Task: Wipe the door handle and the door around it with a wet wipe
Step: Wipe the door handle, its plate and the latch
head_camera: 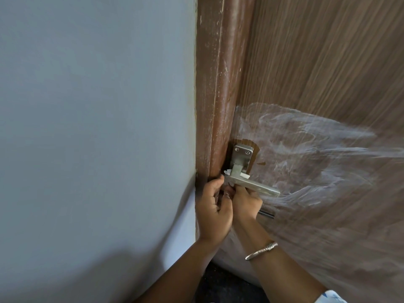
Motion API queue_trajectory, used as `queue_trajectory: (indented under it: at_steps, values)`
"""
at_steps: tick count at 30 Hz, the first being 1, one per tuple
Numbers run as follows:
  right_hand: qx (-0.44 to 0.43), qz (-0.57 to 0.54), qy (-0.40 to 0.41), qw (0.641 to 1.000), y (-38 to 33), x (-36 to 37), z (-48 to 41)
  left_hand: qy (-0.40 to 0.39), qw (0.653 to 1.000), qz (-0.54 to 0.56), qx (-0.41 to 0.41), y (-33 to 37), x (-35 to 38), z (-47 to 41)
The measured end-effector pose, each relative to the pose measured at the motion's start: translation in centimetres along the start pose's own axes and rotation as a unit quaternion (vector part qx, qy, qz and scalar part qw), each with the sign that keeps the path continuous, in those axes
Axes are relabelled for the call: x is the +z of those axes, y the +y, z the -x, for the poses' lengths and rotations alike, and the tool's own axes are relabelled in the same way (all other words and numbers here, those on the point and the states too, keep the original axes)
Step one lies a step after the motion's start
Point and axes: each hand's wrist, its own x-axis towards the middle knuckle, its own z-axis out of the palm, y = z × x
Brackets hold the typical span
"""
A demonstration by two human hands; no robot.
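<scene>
A silver lever door handle (256, 187) on a metal backplate (241, 157) sits on the brown wood-grain door (317, 73). A white wet wipe (294, 172) is looped behind the lever's neck, small bits showing on both sides. My left hand (213, 209) is closed just left of the handle, pinching one end of the wipe. My right hand (246, 203) is closed under the lever, gripping the other end. White streaky smears (306, 136) cover the door to the right of the handle.
The brown door frame (215, 84) runs vertically left of the handle, with a pale blue-grey wall (98, 127) beyond it. A silver bracelet (261, 250) is on my right wrist. Dark floor (229, 285) shows below.
</scene>
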Motion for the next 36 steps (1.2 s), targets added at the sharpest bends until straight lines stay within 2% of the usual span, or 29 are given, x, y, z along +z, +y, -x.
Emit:
queue_trajectory:
  at_steps: [4, 14, 18, 22, 24, 26, 27, 32, 36]
  values:
    - [0.048, -0.106, -0.004, 0.993, 0.5, -0.6, -0.6, -0.004, 1.0, -0.008, 0.0, 0.0, 0.0, 0.0]
    - [0.086, -0.18, -0.009, 0.98, 1.2, -1.0, -2.1, -0.02, 0.999, -0.028, -0.012, -0.3, 0.3, 0.0]
    - [0.12, -0.127, -0.045, 0.984, 1.1, -1.2, -1.8, -0.03, 0.999, -0.04, -0.013, -0.3, 0.4, 0.1]
    - [0.167, -0.149, -0.012, 0.975, 0.6, 0.0, -2.2, -0.02, 0.999, -0.036, -0.001, -0.2, 0.4, 0.2]
    - [0.197, -0.137, -0.043, 0.97, 0.6, 0.5, -2.2, -0.018, 0.999, -0.043, 0.005, -0.3, 0.2, 0.3]
    - [0.193, -0.124, -0.093, 0.969, 0.9, 0.3, -1.9, -0.016, 0.999, -0.045, 0.008, -0.4, 0.1, 0.3]
    - [0.197, -0.154, -0.105, 0.962, 0.9, 0.1, -1.9, -0.017, 0.999, -0.044, 0.006, -0.4, 0.0, 0.3]
    - [0.18, -0.272, -0.073, 0.942, 1.0, -1.3, -2.8, -0.03, 0.999, -0.039, -0.015, -0.6, 0.0, 0.3]
    - [0.18, -0.248, -0.109, 0.946, 1.1, -1.2, -2.7, -0.03, 0.999, -0.042, -0.006, -0.6, 0.1, 0.4]
